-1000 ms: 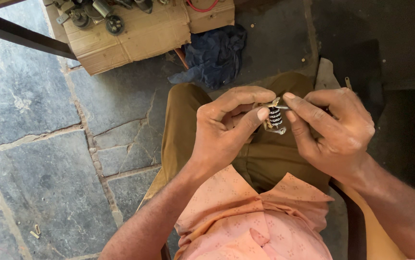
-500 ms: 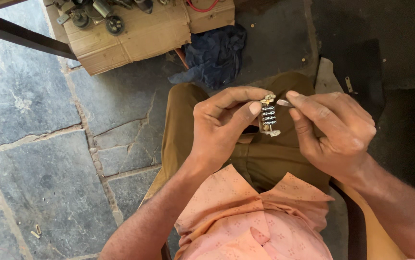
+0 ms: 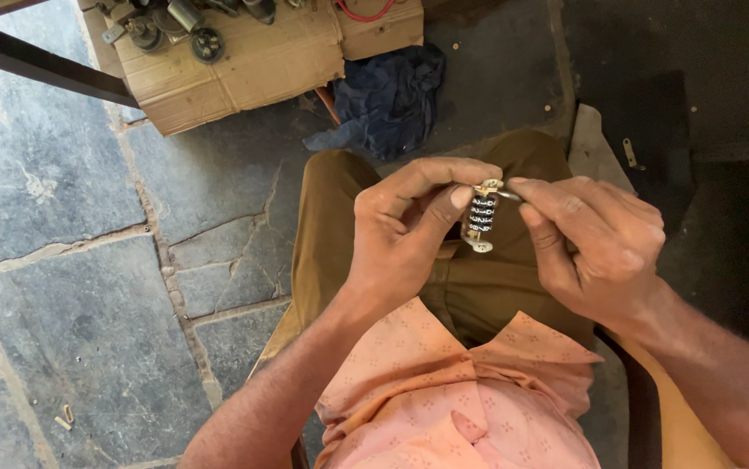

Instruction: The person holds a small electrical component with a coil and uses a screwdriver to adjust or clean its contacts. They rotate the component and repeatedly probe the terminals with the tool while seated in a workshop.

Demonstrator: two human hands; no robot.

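Grip: your left hand [image 3: 401, 239] pinches the small counter part [image 3: 481, 219] between thumb and forefinger, closed on its side; your right hand [image 3: 596, 247] has its fingertips closed on a thin metal pin [image 3: 508, 195] at the part's top end.
Where: held in the air over your lap, above the brown trousers [image 3: 479, 287].
Handling: looks light, stiff, metal frame with tiny black wheels; likely slippery and easy to drop. Hold it by the end plates, not the wheels.
Axis: long axis runs near upright, top tilted slightly right, pale plate at the bottom.
Around: dark blue cloth [image 3: 387, 95] and cardboard box [image 3: 253, 56] of parts on the stone floor [image 3: 70, 295].
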